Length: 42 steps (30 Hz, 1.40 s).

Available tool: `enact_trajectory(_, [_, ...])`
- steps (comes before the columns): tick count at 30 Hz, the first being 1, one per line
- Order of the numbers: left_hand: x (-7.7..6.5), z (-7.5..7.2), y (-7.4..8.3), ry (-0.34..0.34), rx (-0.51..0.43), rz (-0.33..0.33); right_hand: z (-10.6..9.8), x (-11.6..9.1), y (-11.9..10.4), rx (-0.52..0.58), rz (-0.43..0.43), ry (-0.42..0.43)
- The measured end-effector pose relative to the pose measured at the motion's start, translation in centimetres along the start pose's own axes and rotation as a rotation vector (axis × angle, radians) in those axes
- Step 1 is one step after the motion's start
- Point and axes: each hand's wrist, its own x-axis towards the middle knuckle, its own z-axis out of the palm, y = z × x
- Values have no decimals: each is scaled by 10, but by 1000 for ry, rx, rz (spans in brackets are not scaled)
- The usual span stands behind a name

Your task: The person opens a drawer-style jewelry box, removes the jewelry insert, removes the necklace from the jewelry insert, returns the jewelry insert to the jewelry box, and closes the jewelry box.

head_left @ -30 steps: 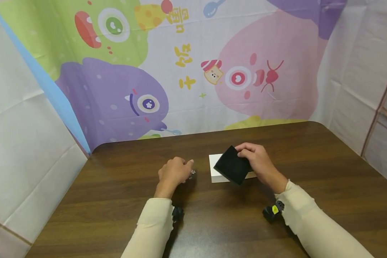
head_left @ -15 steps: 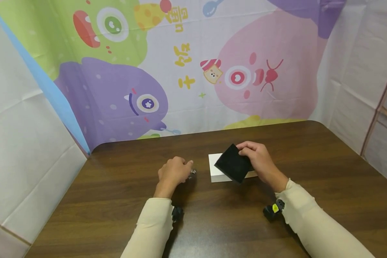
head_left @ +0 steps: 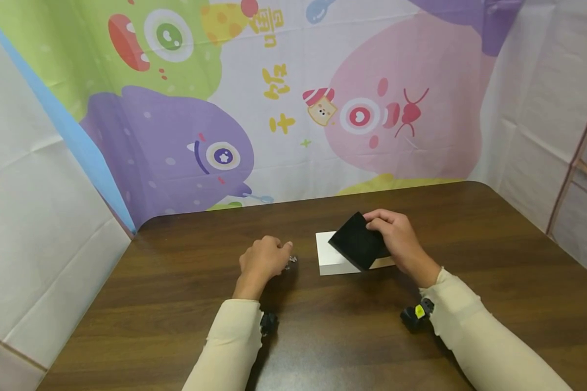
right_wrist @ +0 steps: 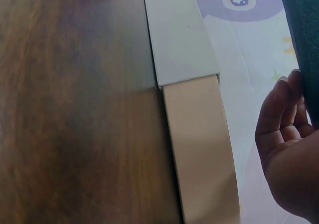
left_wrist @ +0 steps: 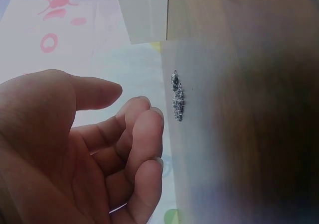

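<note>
My right hand (head_left: 398, 239) pinches a flat black square pad (head_left: 357, 241) by its edge, raised and tilted over a box. The right wrist view catches only a strip of this foam-like pad (right_wrist: 306, 45). The box has a white part (right_wrist: 182, 35) and a tan part (right_wrist: 202, 144) that sticks out from it; the pad and hand partly cover it in the head view. My left hand (head_left: 264, 258) is held with loosely bent fingers and nothing in its grasp. Just beyond its fingertips lies a small glittering silver piece of jewellery (left_wrist: 178, 97), its exact kind unclear.
Everything lies on a dark brown wooden table (head_left: 323, 336). Behind it hangs a cloth (head_left: 293, 174) printed with cartoon monsters. Pale fabric (head_left: 39, 217) hangs at the left side. A small black camera (head_left: 413, 317) is worn on the right wrist.
My right hand has lifted the black pad slightly, up and to the right, baring more of the white box. The left hand and silver piece stay in place.
</note>
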Motion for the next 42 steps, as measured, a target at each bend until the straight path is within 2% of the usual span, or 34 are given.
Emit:
enact_trajectory(13, [-1, 0, 0, 2, -10, 2, 0, 0, -1, -8, 13, 23])
enact_trajectory(20, [0, 2, 0, -5, -10, 4, -3, 0, -4, 44, 44, 40])
enact_trajectory(31, [0, 0, 0, -1, -12, 10, -3, 2, -4, 20, 50, 84])
enact_trajectory(42, [0, -1, 0, -6, -6, 2, -7, 1, -4, 12, 92, 110])
